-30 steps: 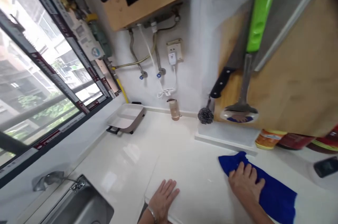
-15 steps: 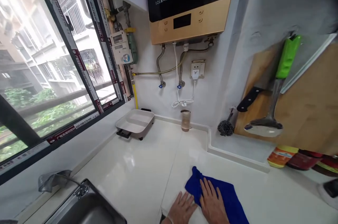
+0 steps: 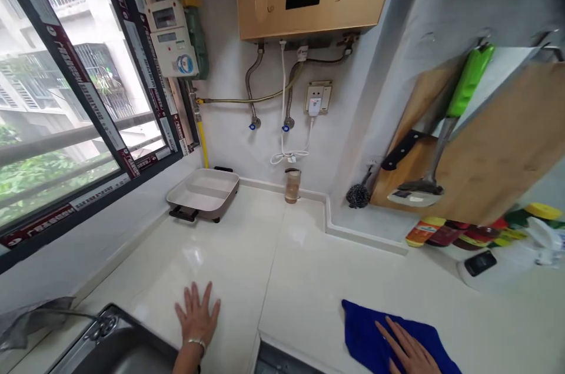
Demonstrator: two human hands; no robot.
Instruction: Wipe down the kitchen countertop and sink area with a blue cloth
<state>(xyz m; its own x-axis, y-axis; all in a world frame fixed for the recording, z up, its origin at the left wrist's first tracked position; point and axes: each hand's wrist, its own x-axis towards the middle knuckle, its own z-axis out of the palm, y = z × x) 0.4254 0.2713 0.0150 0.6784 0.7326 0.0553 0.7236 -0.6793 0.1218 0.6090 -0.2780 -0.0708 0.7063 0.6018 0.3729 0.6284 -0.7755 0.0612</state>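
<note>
**Flat hand on a blue cloth at the worktop's front edge**

The right hand (image 3: 404,350) lies flat, fingers stretched out and unclenched, pressing on top of a blue cloth (image 3: 371,333). It grips nothing; the palm and fingers simply rest on the fabric. The cloth is spread on the white worktop (image 3: 309,262) close to its front edge, toward the right-hand side.

The left hand (image 3: 196,315) is well apart from the cloth. It is open too, fingers splayed, laid flat on the bare worktop near the front edge, just beside the rim of the steel sink (image 3: 128,350) at the front left corner. A bracelet (image 3: 194,341) shows at its wrist.

At the back left corner, under the window (image 3: 57,97), stands a beige divided pan (image 3: 203,193) with dark handles. A small clear jar (image 3: 292,185) stands against the back wall below a socket (image 3: 316,97). Where the back edge steps forward, a steel scourer (image 3: 356,195) sits on the raised ledge, beside a wooden cutting board (image 3: 498,144) leaning on the wall. A black-handled knife (image 3: 399,149) and a green-handled spatula (image 3: 445,127) hang in front of the board. Along the right back edge lie several lidded bottles (image 3: 459,233) on their sides, blurred, and near them a dark phone (image 3: 480,262).
</note>
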